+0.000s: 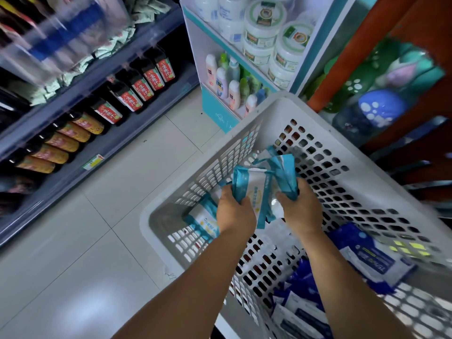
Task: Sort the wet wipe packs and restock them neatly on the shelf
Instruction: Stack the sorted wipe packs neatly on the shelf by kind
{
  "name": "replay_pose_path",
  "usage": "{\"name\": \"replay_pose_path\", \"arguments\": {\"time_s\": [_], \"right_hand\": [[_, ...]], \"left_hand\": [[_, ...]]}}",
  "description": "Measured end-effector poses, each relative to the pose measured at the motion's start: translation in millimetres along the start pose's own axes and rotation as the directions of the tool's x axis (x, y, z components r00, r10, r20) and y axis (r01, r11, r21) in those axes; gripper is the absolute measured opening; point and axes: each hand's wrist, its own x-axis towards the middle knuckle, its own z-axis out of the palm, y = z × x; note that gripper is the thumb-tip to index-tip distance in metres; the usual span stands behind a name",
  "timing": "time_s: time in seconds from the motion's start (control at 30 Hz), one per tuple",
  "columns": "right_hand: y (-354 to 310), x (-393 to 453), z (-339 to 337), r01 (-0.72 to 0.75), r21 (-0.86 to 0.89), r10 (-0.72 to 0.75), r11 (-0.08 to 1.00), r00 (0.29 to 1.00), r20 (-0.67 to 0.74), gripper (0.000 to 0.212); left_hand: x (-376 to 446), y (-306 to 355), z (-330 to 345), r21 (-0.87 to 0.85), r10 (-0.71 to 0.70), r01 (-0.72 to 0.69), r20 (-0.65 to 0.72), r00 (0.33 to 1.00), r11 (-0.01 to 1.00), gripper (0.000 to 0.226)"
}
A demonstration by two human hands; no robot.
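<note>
Shop floor: basket w/ teal packs, both hands gripping

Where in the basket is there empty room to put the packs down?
The bare patch is the holed basket floor between the two forearms, bordered by the near-left wall and the dark blue packs. It is crowded under both hands, where teal packs bunch up, and along the right side, heaped with dark blue ones.

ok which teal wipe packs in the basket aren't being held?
The teal pack lying flat in the basket's far-left corner, left of the left hand. The other teal packs are up in both hands; the right hand grips their right side.
</note>
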Motion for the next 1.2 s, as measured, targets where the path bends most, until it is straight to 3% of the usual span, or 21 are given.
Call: {"name": "replay_pose_path", "arguments": {"time_s": [0.37,0.67,0.97,1.2], "right_hand": [[-129,-89,-72,0.199,-0.023,-0.201,0.980,0.969,-0.143,0.016],[-276,-161,-34,0.421,-0.081,-0.428,0.904,0.897,-0.115,0.019],[-427,-251,57,0.668,-0.100,-0.675,0.738,0.729,-0.109,0.020],[-527,-302,117,0.803,-0.096,-0.808,0.589,0.589,-0.029,0.031]], "left_hand": [[-80,56,-100,-0.100,0.308,-0.311,-0.042,0.950,0.945,0.013],[-107,73,-260,-0.236,0.457,-0.485,-0.164,0.874,0.842,0.013],[-128,56,-463,-0.061,0.591,-0.652,-0.364,0.720,0.756,0.026],[-145,41,-602,0.140,0.643,-0.679,-0.501,0.579,0.721,0.026]]}}
